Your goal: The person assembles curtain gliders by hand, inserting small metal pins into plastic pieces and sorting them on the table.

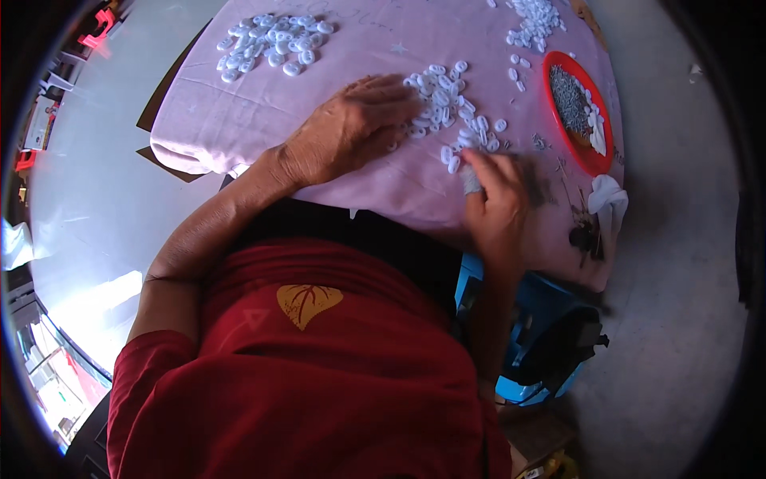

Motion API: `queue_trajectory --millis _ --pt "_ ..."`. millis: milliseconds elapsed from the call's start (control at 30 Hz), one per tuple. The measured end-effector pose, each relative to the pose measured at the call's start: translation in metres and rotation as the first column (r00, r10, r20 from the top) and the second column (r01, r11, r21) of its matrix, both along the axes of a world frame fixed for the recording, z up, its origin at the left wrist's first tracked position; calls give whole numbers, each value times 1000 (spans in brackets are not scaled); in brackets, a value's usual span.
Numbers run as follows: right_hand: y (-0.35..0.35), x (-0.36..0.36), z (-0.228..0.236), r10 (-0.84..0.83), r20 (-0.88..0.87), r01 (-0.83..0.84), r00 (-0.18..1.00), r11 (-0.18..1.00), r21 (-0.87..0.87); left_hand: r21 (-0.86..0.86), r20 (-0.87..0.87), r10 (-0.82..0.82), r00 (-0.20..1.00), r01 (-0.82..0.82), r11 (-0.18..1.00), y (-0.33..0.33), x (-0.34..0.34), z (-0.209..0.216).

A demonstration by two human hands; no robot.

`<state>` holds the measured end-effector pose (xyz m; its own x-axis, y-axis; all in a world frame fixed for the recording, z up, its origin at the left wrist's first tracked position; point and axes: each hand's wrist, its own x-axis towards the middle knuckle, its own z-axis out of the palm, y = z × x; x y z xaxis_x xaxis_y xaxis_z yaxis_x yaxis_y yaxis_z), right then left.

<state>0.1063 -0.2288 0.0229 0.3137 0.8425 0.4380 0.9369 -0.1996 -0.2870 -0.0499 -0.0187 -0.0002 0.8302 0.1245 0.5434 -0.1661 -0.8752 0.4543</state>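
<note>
My left hand (355,126) lies with its fingers stretched out at the left side of a loose pile of small white oval plastic pieces (440,104), its fingertips at the edge of the pile. At the near end of that pile is my right hand (500,195), fingers bent and apart, the fingertips beside several white pieces. Grey wrapping shows round one of its digits, and its outer side is smeared by motion. I see nothing gripped in either hand. The pieces lie on a pink cloth (359,72) covering the table.
Another white pile (271,44) lies at the far left, and smaller white pieces (536,22) at the far right. A red bowl (604,160) holds small grey metal parts and white bits. Near it are a white cloth (608,198) and dark thin tools (586,235). A blue stool (523,391) stands below.
</note>
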Motion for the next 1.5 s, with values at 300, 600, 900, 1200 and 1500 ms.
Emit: queue_trajectory --millis 300,600,900,1200,1500 --pt "-49 17 14 -316 -420 317 851 946 -71 3 77 -72 994 72 997 -19 5 8" --pt "2 -12 9 -11 -71 4 997 995 -100 280 -62 15 998 3 960 -35 23 2" --pt "-14 54 15 -255 -57 254 965 967 -22 156 41 92 995 -97 983 -17 25 -1" --pt "-3 68 14 -191 42 196 981 958 -210 123 -9 98 995 -96 988 -14 20 1" --pt "-25 62 13 -229 -120 223 966 973 -60 55 -121 -21 992 27 998 -37 66 17"
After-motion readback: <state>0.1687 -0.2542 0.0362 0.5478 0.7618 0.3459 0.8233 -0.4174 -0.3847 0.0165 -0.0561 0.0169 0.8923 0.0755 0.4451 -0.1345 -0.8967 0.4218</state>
